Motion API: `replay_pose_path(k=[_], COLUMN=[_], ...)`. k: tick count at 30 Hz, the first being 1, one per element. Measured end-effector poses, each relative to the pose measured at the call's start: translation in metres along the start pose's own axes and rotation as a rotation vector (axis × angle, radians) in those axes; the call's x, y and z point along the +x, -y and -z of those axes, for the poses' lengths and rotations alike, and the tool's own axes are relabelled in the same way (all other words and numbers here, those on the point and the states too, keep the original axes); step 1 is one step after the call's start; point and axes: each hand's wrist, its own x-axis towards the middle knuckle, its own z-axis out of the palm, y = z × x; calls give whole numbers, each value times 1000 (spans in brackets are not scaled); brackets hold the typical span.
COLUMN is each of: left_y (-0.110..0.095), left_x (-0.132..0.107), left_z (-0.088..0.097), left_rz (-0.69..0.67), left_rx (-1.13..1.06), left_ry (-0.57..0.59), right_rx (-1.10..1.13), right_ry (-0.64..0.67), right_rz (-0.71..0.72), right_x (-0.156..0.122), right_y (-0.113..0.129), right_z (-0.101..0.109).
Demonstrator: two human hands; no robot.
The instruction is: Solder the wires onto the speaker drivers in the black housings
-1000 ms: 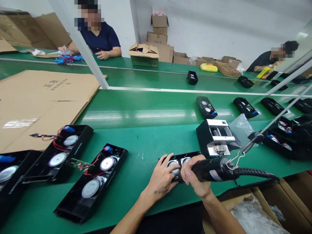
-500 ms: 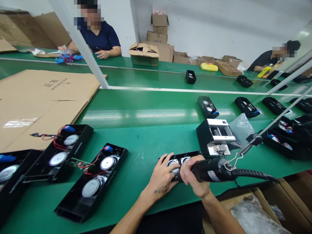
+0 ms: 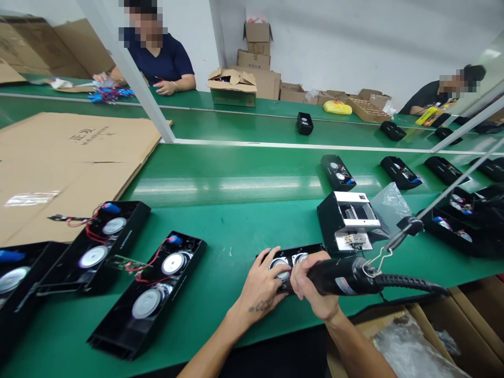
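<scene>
My left hand (image 3: 263, 281) grips a black speaker panel (image 3: 311, 249), its fingers spread across the top and its thumb at the near edge. Two round speakers with silvery backs sit in this panel; one speaker (image 3: 280, 268) shows beside my fingertips, and the other is partly covered. My right hand (image 3: 313, 283) is wrapped round a black electric screwdriver (image 3: 342, 275) held nearly level, hanging from a wire hook. The tool's tip is hidden behind my hands, so contact with a screw cannot be seen. A black-and-white screw feeder (image 3: 348, 220) stands just beyond the panel.
Open speaker cases (image 3: 147, 299) with red wires lie on the left. A cardboard sheet (image 3: 74, 168) lies behind them. More cases (image 3: 338, 172) sit on the green belt. Cardboard boxes (image 3: 405, 336) stand below right. Two co-workers (image 3: 161, 63) sit across, behind a white frame (image 3: 275, 145).
Both hands and the screwdriver stay almost where they were. Cases on the nearer belt have shifted slightly right, while those on the far belt have shifted slightly left.
</scene>
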Motion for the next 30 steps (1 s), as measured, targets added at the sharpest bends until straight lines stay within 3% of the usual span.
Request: replay_pose_path(k=[11, 20, 23, 26, 30], left_y=[3, 2, 3, 4, 9], left_x=[-2, 0, 1, 1, 0], left_z=[-3, 1, 2, 0, -5], left_rz=[-1, -5, -16, -13, -22], left_rx=[-10, -7, 1, -1, -13], left_ry=[-29, -2, -18, -35, -88], right_rx=[70, 150, 135, 44, -187], right_ry=[4, 2, -7, -164, -634], right_rz=[54, 99, 143, 229, 334], right_x=[6, 8, 7, 15, 44], right_y=[-6, 9, 18, 38, 69], right_z=[-8, -3, 9, 37, 95])
